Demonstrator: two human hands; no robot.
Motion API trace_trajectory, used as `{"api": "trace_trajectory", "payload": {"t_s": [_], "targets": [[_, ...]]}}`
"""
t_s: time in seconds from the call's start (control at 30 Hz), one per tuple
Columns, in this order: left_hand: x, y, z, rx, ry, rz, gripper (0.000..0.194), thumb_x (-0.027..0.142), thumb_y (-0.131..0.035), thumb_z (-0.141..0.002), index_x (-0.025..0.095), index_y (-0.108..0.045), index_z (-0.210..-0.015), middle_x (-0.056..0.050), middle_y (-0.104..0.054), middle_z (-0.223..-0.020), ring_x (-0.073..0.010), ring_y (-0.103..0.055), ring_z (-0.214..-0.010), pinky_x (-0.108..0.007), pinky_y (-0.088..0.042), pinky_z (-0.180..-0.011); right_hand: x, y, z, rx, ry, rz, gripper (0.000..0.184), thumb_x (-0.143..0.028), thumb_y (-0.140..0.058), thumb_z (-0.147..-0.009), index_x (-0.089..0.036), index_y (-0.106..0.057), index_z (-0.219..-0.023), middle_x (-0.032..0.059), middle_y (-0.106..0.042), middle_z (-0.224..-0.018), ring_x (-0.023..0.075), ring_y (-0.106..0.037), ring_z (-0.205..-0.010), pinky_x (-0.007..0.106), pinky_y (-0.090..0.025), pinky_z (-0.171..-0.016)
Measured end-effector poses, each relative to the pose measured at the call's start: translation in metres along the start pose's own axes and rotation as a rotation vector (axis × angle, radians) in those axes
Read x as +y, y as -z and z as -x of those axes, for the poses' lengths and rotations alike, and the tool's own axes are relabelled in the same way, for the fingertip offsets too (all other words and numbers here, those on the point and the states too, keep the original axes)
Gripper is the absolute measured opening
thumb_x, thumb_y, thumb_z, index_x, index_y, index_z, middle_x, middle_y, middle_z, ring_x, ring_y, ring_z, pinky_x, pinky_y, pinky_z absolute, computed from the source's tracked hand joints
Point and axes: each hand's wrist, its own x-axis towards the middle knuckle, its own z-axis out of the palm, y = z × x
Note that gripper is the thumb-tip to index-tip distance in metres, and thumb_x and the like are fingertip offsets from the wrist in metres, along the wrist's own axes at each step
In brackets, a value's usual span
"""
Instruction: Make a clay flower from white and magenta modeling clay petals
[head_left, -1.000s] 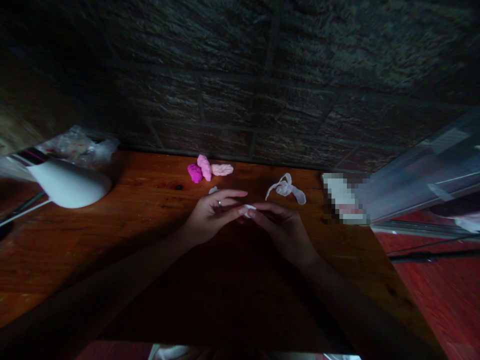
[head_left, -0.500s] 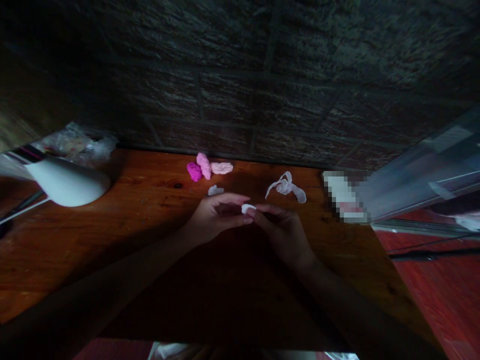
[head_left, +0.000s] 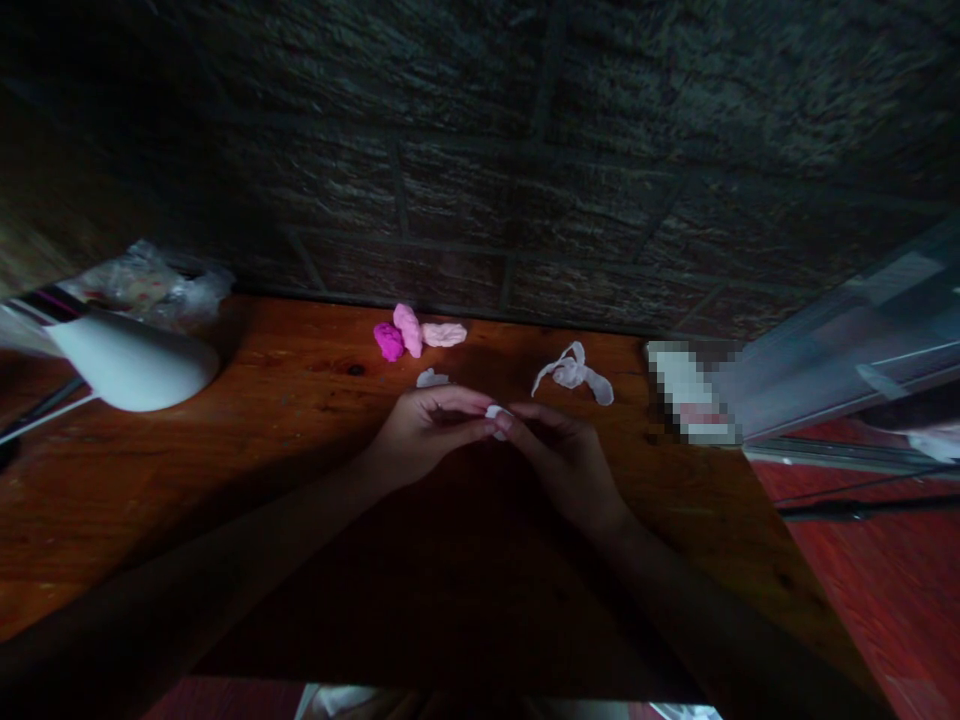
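Note:
A small piece of white modelling clay (head_left: 495,411) is pinched between the fingertips of both hands over the middle of the table. My left hand (head_left: 427,425) grips it from the left with thumb and fingers. From the right, my right hand (head_left: 562,455) presses its thumb and fingers on the same piece. Behind my left fingers lies a pale scrap (head_left: 433,378), partly hidden. Farther back sit a magenta lump (head_left: 388,342), a pink lump (head_left: 407,330) and a light pink lump (head_left: 444,335), touching one another. Thin, curled whitish strips (head_left: 571,372) lie beyond my right hand.
A white cone-shaped object (head_left: 142,365) stands at the left on the wooden table (head_left: 300,400), by a crumpled clear plastic bag (head_left: 154,285). A blurred-out pale object (head_left: 690,390) lies at the right, beside a translucent panel (head_left: 847,330). A dark brick wall (head_left: 465,180) closes the back.
My left thumb and fingers have closed in on the white clay, which has turned slightly between the fingertips. Everything on the table stays in place.

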Motion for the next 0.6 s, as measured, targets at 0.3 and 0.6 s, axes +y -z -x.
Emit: {"api": "trace_trajectory", "payload": {"t_s": [0.3,0.6], "targets": [[0.0062,-0.0007,-0.0002,-0.034,-0.015,-0.053,0.015,0.023,-0.081,-0.079,0.014,-0.074,-0.089,-0.006,-0.077,-0.097,-0.0142,-0.074,-0.083,-0.025,-0.061,-0.079,-0.0042,-0.0005,0.0007,0.012,0.034,0.043,0.018,-0.041,-0.071,-0.087,-0.025,-0.079,-0.088,0.0006,-0.078,-0.083,0.0167,-0.07,-0.08,0.03,-0.055,-0.078],[0.0047,-0.006,0.0019,-0.173,0.194,-0.045,0.021,0.036,-0.074,-0.084,0.015,-0.073,-0.084,-0.004,-0.075,-0.08,-0.0134,-0.068,-0.068,-0.024,-0.057,-0.061,0.0033,-0.0036,-0.0012,0.055,0.02,-0.005,0.022,-0.047,-0.075,-0.082,-0.025,-0.079,-0.085,0.0011,-0.076,-0.084,0.0169,-0.068,-0.077,0.031,-0.056,-0.076]]}}
